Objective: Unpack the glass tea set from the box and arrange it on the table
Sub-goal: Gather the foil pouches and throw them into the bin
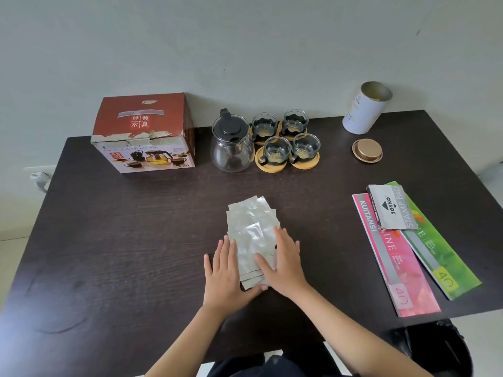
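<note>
The red tea set box (143,133) stands shut at the back left of the dark table (122,240). To its right stands a glass teapot (231,148) with a black lid. Beside the teapot, several glass cups (285,141) sit on round wooden coasters. A pile of silver foil sachets (251,227) lies in the middle of the table. My left hand (227,276) lies flat against the pile's left edge, thumb under its near end. My right hand (283,263) rests flat on the pile's right side, fingers straight.
A white cylindrical tin (363,110) stands open at the back right, and its gold lid (367,151) lies in front of it. Pink and green receipt books (408,257) and a stamp pad box (389,208) lie at the right. A black bag (435,346) sits below the table's near right corner.
</note>
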A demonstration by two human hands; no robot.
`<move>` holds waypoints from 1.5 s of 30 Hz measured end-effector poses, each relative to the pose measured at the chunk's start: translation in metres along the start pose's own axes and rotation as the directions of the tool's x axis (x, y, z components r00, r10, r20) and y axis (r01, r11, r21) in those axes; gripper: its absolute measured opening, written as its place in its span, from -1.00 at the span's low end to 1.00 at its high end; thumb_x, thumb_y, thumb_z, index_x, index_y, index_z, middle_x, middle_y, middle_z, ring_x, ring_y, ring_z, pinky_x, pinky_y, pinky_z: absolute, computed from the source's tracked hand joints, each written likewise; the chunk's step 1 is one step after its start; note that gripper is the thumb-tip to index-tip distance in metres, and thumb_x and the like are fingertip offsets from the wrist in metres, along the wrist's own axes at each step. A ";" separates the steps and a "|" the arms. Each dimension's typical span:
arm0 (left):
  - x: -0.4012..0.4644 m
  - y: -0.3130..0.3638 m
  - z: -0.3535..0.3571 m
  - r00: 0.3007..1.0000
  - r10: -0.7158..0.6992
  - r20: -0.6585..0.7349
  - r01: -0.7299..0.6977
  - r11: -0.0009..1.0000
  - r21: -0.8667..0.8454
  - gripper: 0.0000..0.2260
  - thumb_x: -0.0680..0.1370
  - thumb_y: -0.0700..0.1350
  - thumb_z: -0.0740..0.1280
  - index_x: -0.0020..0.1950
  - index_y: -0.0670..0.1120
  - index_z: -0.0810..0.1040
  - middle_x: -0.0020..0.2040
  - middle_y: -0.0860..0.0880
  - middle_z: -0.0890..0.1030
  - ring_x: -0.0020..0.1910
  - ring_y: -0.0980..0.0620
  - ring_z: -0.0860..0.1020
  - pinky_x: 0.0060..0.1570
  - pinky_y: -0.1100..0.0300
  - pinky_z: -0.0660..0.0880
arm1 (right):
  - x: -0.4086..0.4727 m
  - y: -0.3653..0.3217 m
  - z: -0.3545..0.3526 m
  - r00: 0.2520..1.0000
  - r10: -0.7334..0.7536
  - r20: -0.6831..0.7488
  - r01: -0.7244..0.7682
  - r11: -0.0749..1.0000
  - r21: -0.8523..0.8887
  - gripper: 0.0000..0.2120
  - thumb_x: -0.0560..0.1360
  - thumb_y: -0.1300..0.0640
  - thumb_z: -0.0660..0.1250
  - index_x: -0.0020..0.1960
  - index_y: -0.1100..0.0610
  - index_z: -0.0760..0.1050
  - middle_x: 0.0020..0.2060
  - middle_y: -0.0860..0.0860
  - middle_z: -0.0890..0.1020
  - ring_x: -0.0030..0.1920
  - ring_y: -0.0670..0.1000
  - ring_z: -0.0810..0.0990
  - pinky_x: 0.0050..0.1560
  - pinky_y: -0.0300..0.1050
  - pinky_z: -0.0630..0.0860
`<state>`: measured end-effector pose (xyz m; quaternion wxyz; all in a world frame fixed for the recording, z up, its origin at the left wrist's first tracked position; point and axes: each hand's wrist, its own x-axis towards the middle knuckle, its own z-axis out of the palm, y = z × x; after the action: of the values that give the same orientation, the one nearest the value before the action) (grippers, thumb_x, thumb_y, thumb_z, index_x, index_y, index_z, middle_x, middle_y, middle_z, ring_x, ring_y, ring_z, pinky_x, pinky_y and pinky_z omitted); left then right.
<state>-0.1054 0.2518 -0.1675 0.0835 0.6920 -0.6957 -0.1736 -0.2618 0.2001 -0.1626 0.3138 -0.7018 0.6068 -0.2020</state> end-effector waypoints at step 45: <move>0.004 0.001 -0.013 0.991 -0.073 0.115 0.084 0.992 -0.095 0.28 0.12 0.61 0.15 0.55 -0.15 -0.23 0.57 -0.02 -0.14 0.54 -0.02 -0.16 0.45 -0.13 -0.16 | 0.007 -0.045 -0.011 0.922 0.341 0.185 -0.288 0.921 -0.261 -0.41 0.24 -0.09 0.56 0.15 0.07 0.39 0.12 0.03 0.45 0.15 0.08 0.48 0.10 -0.03 0.46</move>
<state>-0.1020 0.2463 -0.1558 0.0721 0.7030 -0.6619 -0.2498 -0.2352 0.1939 -0.1243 0.3265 -0.6442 0.6916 0.0041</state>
